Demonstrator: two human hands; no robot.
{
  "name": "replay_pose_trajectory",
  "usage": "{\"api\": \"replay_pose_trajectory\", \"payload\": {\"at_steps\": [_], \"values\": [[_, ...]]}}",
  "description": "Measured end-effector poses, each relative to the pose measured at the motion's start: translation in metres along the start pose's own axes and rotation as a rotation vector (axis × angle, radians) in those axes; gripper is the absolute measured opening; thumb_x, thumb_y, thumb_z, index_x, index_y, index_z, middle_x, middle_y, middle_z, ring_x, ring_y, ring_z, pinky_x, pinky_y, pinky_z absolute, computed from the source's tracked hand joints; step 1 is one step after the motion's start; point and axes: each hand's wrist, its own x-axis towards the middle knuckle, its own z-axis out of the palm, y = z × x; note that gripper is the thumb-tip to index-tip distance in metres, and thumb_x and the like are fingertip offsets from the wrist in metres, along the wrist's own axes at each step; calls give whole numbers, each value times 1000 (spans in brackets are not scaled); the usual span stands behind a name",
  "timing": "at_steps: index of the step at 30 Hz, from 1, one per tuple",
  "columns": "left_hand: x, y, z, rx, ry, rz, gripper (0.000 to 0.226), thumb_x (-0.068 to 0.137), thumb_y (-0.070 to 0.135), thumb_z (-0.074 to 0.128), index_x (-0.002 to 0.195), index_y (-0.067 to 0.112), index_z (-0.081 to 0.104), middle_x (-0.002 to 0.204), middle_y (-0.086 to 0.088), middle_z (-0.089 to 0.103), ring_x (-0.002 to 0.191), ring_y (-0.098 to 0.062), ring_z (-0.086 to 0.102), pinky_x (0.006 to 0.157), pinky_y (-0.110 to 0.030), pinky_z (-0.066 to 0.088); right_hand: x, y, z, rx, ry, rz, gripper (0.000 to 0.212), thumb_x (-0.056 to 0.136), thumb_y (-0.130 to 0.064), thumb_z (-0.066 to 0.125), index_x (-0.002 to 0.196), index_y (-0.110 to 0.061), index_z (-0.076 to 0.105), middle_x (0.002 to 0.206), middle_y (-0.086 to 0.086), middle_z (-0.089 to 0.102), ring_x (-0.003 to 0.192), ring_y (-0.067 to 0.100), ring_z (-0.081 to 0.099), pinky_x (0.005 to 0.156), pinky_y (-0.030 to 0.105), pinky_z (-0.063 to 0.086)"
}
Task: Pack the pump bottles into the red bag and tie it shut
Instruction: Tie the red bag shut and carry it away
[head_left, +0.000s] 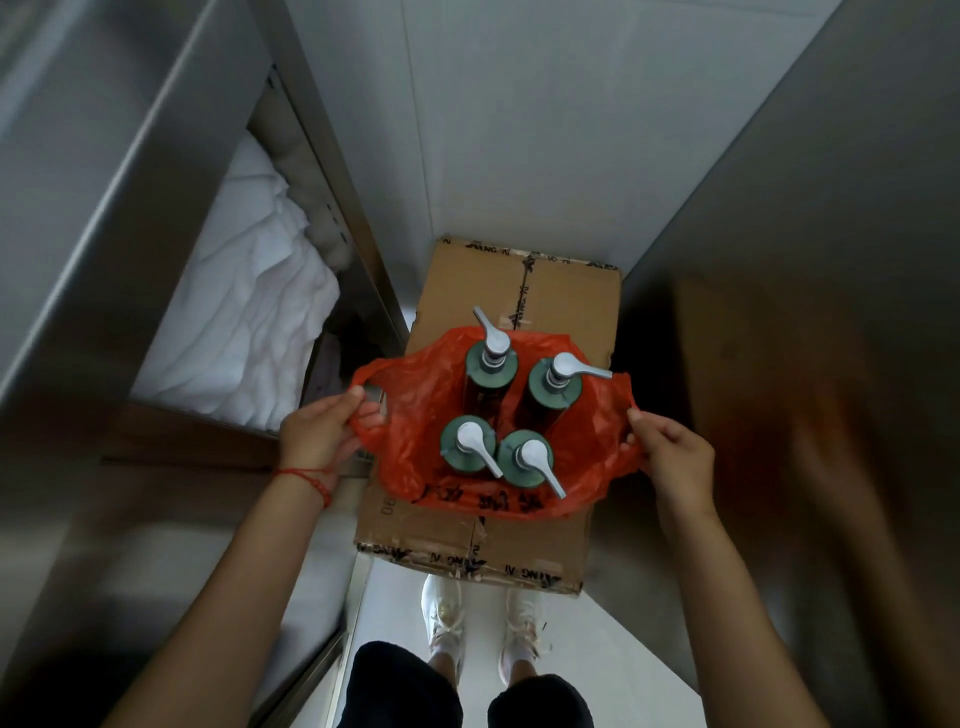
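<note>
A thin red plastic bag (415, 410) sits open on top of a taped cardboard box (566, 301). Several green pump bottles with silver pump heads stand upright inside it, among them one at the back left (491, 366), one at the back right (555, 391) and one at the front left (467, 444). My left hand (317, 434) grips the bag's left handle loop. On the other side my right hand (670, 449) pinches the right handle. Both handles are pulled outward, away from the bottles.
A steel shelf unit (130, 171) rises on the left, with folded white towels (249, 312) in it. A dark metal panel (810, 312) closes in the right side. A white wall stands behind the box. My shoes (441, 623) are on the pale floor below the box.
</note>
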Motion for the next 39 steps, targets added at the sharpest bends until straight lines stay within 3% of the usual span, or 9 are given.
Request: {"api": "replay_pose_trajectory", "payload": {"at_steps": [3, 6, 19, 27, 32, 35, 39], "values": [[-19, 13, 3, -15, -79, -11, 10, 87, 12, 57, 80, 7, 62, 54, 1, 71, 53, -8, 67, 48, -19, 54, -16, -19, -6, 90, -34, 19, 17, 84, -15, 63, 67, -11, 64, 46, -4, 60, 45, 9, 56, 53, 23, 51], [-32, 29, 7, -9, -135, -31, 11, 87, 13, 57, 81, 6, 64, 59, 0, 72, 58, -11, 69, 50, -19, 55, -29, -40, -10, 211, -77, 58, 16, 84, -13, 63, 68, -11, 64, 42, -6, 59, 41, 5, 56, 47, 18, 52], [-66, 98, 38, -25, -296, 53, 16, 88, 10, 52, 80, 8, 66, 60, 1, 73, 59, -8, 69, 52, -18, 55, -54, -107, -12, 372, -273, 49, 18, 86, -12, 57, 73, -10, 68, 49, -2, 59, 48, 9, 57, 56, 23, 54], [-93, 127, 48, 8, -378, 175, 18, 90, 9, 49, 80, 6, 64, 51, 3, 68, 49, -5, 64, 49, -15, 53, -73, -134, -20, 423, -291, -27, 27, 85, -11, 57, 64, -13, 72, 51, -4, 59, 49, 8, 57, 57, 22, 54], [-106, 130, 48, 11, -348, 328, 18, 89, 7, 48, 80, 8, 64, 53, 3, 69, 52, -7, 66, 53, -17, 54, -82, -143, -24, 408, -287, -119, 20, 84, -10, 57, 71, -12, 71, 52, -3, 59, 50, 9, 58, 57, 21, 55], [-111, 131, 48, 25, -305, 350, 19, 89, 7, 49, 78, 9, 64, 52, 3, 69, 50, -7, 65, 54, -17, 55, -84, -146, -23, 361, -264, -121, 22, 85, -8, 57, 69, -12, 70, 50, -3, 58, 48, 10, 56, 55, 21, 54], [-121, 127, 57, 99, -364, 374, 18, 87, 7, 52, 76, 10, 66, 54, 1, 69, 50, -9, 66, 53, -17, 54, -89, -148, -22, 354, -293, -110, 19, 84, -9, 58, 72, -12, 72, 51, -2, 59, 48, 10, 57, 55, 22, 55]]}}
